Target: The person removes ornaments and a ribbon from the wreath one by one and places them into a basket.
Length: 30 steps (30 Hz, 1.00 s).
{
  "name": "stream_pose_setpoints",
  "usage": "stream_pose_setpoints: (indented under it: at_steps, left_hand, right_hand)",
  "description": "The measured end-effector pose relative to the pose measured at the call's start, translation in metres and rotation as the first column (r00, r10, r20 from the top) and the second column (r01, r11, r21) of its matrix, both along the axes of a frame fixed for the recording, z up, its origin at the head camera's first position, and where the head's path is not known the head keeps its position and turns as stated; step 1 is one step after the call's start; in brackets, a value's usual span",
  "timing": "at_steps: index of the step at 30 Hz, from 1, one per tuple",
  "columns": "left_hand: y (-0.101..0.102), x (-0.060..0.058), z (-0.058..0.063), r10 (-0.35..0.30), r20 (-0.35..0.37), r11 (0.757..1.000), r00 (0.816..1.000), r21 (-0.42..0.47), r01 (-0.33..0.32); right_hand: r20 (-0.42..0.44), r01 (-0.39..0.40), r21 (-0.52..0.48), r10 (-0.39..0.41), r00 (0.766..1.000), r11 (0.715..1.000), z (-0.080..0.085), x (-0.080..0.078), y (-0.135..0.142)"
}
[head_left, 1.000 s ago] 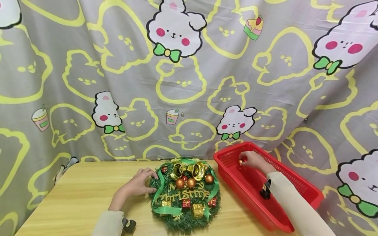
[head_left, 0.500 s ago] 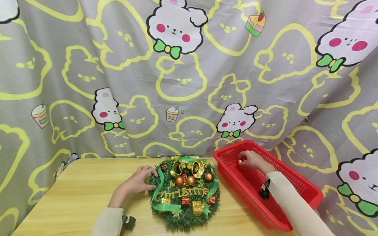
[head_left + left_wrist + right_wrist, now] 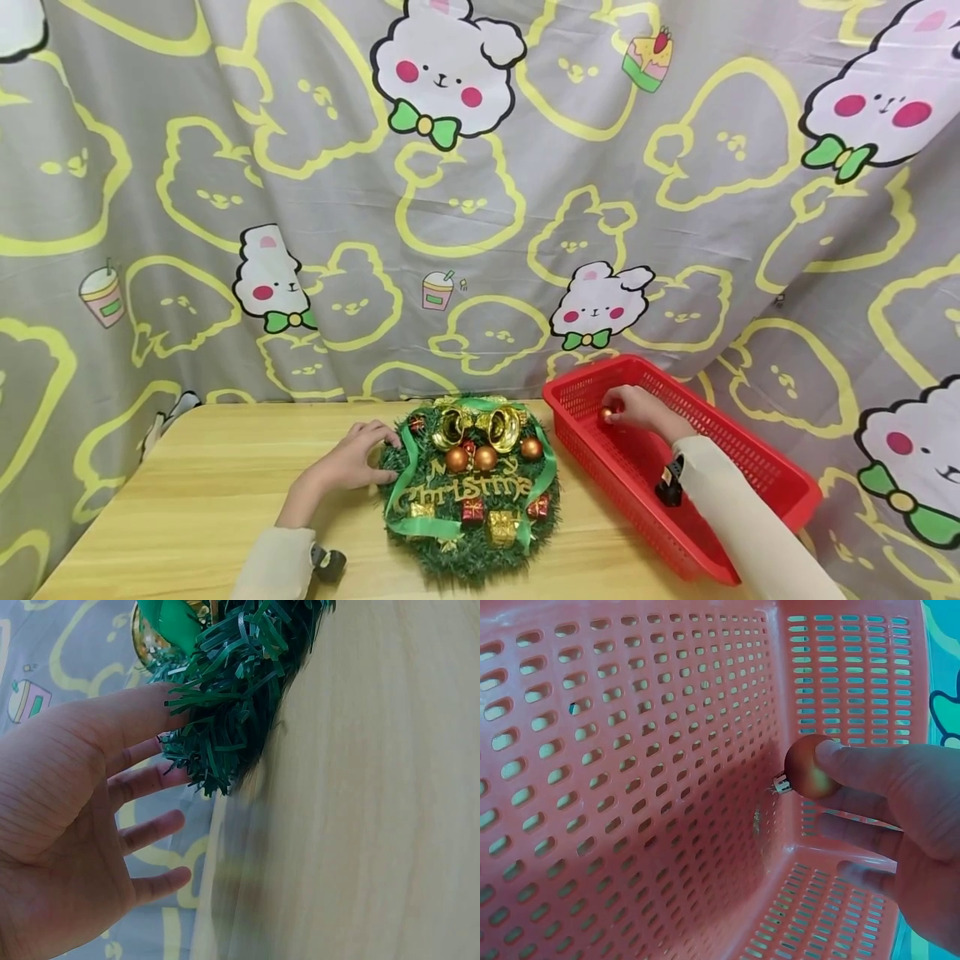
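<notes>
My right hand (image 3: 633, 408) is inside the red plastic basket (image 3: 603, 479), pinching an orange-copper Christmas bauble (image 3: 810, 766) between thumb and fingers. In the right wrist view the bauble's silver cap points toward the perforated basket wall. A round green Christmas wreath (image 3: 467, 558) lies on the table, with gold bells (image 3: 502, 428), several orange baubles, green ribbon (image 3: 425, 527), small gift boxes (image 3: 472, 510) and gold lettering. My left hand (image 3: 348, 458) rests against the wreath's left edge, thumb and fingers spread apart. The left wrist view shows its fingertips at the tinsel fringe (image 3: 225, 727).
The wooden table (image 3: 210, 492) runs left of the wreath. The basket stands at an angle to the wreath's right, its far end toward the patterned curtain (image 3: 465, 208) behind the table. A black wrist camera (image 3: 327, 564) sits at the left sleeve.
The view tilted slightly down at first, shifting the scene a little upward. The right hand with the bauble has moved slightly left inside the basket. The left hand stays at the wreath.
</notes>
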<state>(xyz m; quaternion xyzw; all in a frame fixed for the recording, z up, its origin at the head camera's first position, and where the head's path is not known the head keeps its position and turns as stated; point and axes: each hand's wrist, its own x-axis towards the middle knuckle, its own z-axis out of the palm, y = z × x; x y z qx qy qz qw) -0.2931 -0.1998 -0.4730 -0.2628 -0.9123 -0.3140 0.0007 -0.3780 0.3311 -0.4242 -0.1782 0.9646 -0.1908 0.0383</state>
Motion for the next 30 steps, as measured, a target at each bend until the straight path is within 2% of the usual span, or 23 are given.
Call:
stream_pose_setpoints:
  at_steps: [13,26,30]
  left_hand:
    - [-0.001,0.001,-0.003,-0.013,-0.01,1.0,1.0,-0.007,0.013]
    - [-0.001,0.003,-0.001,0.0,0.013,1.0,1.0,0.005,0.0]
    - [-0.001,0.002,0.001,0.006,0.024,1.0,1.0,0.01,-0.007]
  right_hand:
    - [0.054,-0.026,-0.04,0.028,0.998,0.999,-0.006,0.005,-0.003]
    - [0.129,0.056,-0.038,-0.051,0.99,0.998,0.005,0.006,-0.003]
    - [0.104,0.033,-0.031,-0.03,0.994,0.999,0.009,0.005,-0.005]
